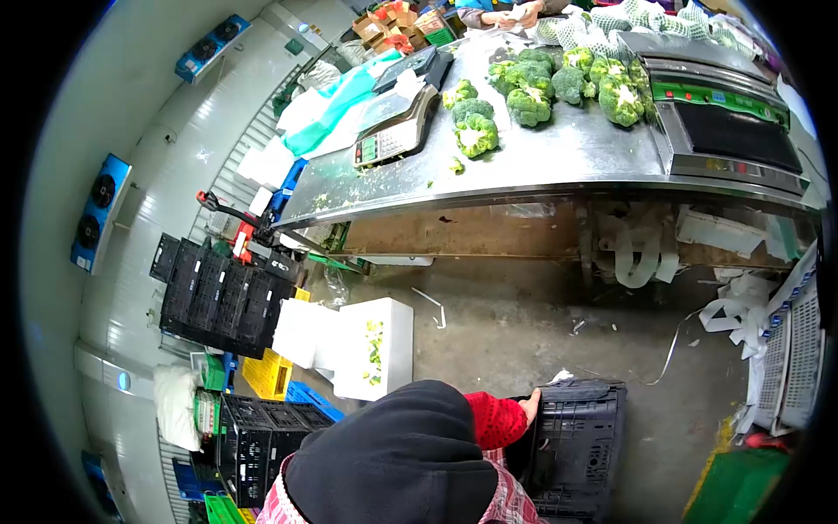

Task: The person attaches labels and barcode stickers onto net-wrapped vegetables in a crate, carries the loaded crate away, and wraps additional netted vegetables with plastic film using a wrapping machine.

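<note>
My right hand (pixel 531 406), below a red patterned sleeve, grips the near left rim of a black plastic crate (pixel 580 445) on the floor. Its thumb and fingers are only partly visible. The crate has slatted, perforated walls, and its lower part is cut off by the picture's edge. A black hood (pixel 397 454) fills the bottom middle and hides my body. My left hand is out of sight. Left of the hood, a white foam box (pixel 397 342) holds green and yellowish scraps.
Broccoli heads (pixel 528 105), a scale (pixel 397 135) and a wrapping machine (pixel 729 131) sit on the steel table (pixel 559 166). Another person's hands (pixel 511 16) are at its far side. Black crates (pixel 227 297) stand left; a green bin (pixel 738 485) stands lower right.
</note>
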{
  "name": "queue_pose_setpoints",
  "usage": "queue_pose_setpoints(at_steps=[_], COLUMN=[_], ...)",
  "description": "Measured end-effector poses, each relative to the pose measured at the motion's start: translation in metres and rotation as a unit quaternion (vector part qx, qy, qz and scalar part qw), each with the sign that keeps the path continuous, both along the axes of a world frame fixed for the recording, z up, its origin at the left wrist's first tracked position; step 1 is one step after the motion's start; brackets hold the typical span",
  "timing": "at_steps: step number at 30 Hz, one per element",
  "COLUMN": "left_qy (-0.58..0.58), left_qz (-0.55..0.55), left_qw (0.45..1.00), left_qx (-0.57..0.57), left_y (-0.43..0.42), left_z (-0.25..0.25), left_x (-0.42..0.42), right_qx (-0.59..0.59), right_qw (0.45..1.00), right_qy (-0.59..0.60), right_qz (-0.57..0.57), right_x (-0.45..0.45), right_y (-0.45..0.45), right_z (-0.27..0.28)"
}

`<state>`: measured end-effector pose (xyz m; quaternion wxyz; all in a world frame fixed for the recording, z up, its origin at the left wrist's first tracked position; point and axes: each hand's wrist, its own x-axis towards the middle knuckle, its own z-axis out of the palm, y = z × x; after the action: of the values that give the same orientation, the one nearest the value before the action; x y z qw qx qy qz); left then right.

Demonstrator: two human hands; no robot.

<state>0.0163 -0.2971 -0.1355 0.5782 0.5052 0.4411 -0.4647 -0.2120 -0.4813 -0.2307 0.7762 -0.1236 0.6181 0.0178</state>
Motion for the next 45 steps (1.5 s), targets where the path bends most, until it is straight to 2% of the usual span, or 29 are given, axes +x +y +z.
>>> queue_pose_setpoints(at_steps=[3, 8, 15, 22, 25, 26, 27, 28, 30, 31, 32, 33, 34, 35, 36, 38, 40, 42, 43, 44, 45], left_qy=[-0.021, -0.051, -0.05, -0.038, -0.043, -0.056, -0.085, -0.115, -0.209, -0.218, -0.216, -0.267, -0.317, -0.298, -0.283, -0.374, -0.411, -0.469, -0.502, -0.472, -0.534], left_qz=[-0.061, -0.191, -0.292, -0.359, -0.401, -0.428, -0.437, -0.541, -0.639, -0.631, -0.642, -0.638, -0.635, -0.653, -0.665, -0.613, -0.613, -0.543, -0.547, -0.586, -0.605], left_qw=[0.998, 0.98, 0.955, 0.932, 0.915, 0.902, 0.894, 0.833, 0.74, 0.745, 0.736, 0.72, 0.694, 0.688, 0.683, 0.689, 0.666, 0.692, 0.666, 0.65, 0.577], left_qx=[-0.009, -0.025, -0.017, -0.009, -0.004, -0.002, 0.045, -0.001, 0.012, -0.001, -0.012, 0.06, 0.123, 0.108, 0.101, 0.103, 0.105, 0.082, 0.068, -0.103, -0.127], left_y=[-0.006, -0.001, 0.018, 0.017, 0.04, 0.042, 0.047, 0.056, 0.069, 0.064, 0.058, 0.054, 0.046, 0.035, 0.019, -0.003, -0.03, -0.065, -0.082, -0.098, -0.11], left_z=[0.001, 0.003, 0.014, -0.017, -0.049, -0.044, -0.037, -0.048, -0.046, -0.016, -0.008, 0.0, 0.008, 0.029, 0.052, 0.071, 0.091, 0.107, 0.128, 0.16, 0.142], left_x=[-0.004, 0.002, 0.009, 0.003, 0.012, 0.022, 0.02, 0.029, 0.038, 0.048, 0.056, 0.06, 0.061, 0.069, 0.086, 0.091, 0.096, 0.099, 0.1, 0.106, 0.098], right_qx=[-0.003, -0.022, -0.038, -0.04, -0.043, -0.043, -0.047, -0.05, -0.063, -0.071, -0.083, -0.097, -0.117, -0.145, -0.149, -0.161, -0.223, -0.272, -0.312, -0.337, -0.381], right_qw=[1.0, 0.991, 0.982, 0.974, 0.958, 0.947, 0.937, 0.927, 0.907, 0.891, 0.873, 0.852, 0.831, 0.832, 0.804, 0.832, 0.843, 0.84, 0.844, 0.843, 0.837], right_qy=[-0.006, -0.049, -0.071, -0.057, -0.057, -0.061, -0.065, -0.066, -0.076, -0.09, -0.107, -0.126, -0.136, -0.111, -0.098, -0.163, -0.196, -0.254, -0.222, -0.216, -0.194], right_qz=[-0.021, -0.125, -0.17, -0.217, -0.279, -0.313, -0.34, -0.365, -0.41, -0.438, -0.469, -0.498, -0.527, -0.523, -0.567, -0.506, -0.448, -0.395, -0.376, -0.359, -0.34], right_x=[0.001, 0.038, 0.05, 0.045, 0.042, 0.045, 0.044, 0.042, 0.038, 0.037, 0.036, 0.038, 0.049, 0.062, 0.077, 0.098, 0.114, 0.117, 0.121, 0.127, 0.135], right_y=[0.003, 0.014, 0.019, 0.032, 0.043, 0.047, 0.05, 0.053, 0.054, 0.05, 0.042, 0.03, 0.01, -0.021, -0.049, -0.073, -0.082, -0.097, -0.1, -0.103, -0.108], right_z=[0.013, 0.033, 0.056, 0.052, 0.058, 0.058, 0.058, 0.06, 0.061, 0.065, 0.072, 0.078, 0.091, 0.117, 0.133, 0.202, 0.286, 0.33, 0.365, 0.404, 0.433])
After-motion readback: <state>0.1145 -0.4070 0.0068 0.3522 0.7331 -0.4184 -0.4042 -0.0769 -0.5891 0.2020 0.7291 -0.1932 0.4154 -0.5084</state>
